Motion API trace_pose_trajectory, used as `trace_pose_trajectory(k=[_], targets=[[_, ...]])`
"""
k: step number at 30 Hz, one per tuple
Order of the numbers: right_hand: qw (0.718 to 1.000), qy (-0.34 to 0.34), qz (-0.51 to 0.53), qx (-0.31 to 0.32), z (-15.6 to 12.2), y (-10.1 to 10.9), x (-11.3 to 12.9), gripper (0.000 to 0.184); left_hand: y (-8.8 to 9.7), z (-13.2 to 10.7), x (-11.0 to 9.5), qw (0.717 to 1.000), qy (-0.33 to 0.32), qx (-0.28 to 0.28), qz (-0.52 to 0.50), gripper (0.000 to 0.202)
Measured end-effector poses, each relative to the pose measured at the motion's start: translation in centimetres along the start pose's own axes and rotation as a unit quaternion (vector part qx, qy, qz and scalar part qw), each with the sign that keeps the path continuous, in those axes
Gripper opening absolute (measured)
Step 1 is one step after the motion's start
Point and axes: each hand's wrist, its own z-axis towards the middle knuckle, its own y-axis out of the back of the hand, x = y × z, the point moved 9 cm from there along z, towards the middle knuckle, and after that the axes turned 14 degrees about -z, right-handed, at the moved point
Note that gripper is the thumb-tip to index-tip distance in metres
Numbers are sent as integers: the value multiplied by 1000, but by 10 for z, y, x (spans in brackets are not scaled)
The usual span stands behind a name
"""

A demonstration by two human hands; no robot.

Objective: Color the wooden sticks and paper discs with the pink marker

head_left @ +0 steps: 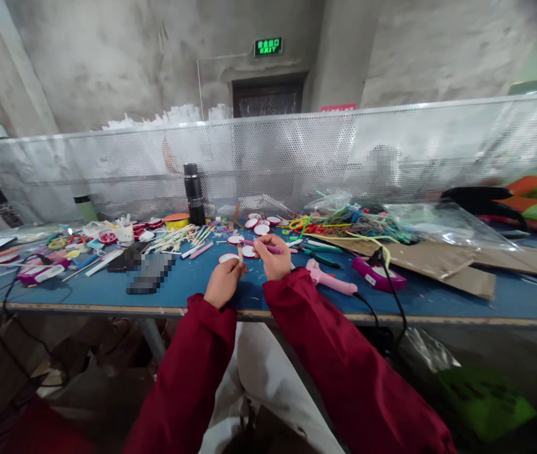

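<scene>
My left hand is closed on a flat wooden craft stick, which points upward from the fingertips. A purple marker pen lies in the closed fingers of my right hand, its tip end toward the stick. Whether the tip touches the stick I cannot tell. Around both hands lie several round white discs with red rims; one white disc is partly hidden behind my right fingers. To the right of my right hand rests a pink glue gun with a black cord.
On the blue table are a phone, a black bottle, a pile of sticks, coloured pipe cleaners, a purple box and cardboard. A perforated metal screen stands behind. Cords hang over the front edge.
</scene>
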Motion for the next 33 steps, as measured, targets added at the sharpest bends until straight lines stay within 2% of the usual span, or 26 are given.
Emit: trace_pose_trajectory(k=[13,20,33], targets=[[1000,-1,-31,-6,2,2,-5,19,-1,0,-4,1000,-19,5,-6,35],[1000,6,-14,-23,0,4,-7,33,0,0,-2,1000,-6,2,3,36],[999,23,-34,-25,-1,5,-3,30,-1,-1,-6,1000,-14,5,6,36]])
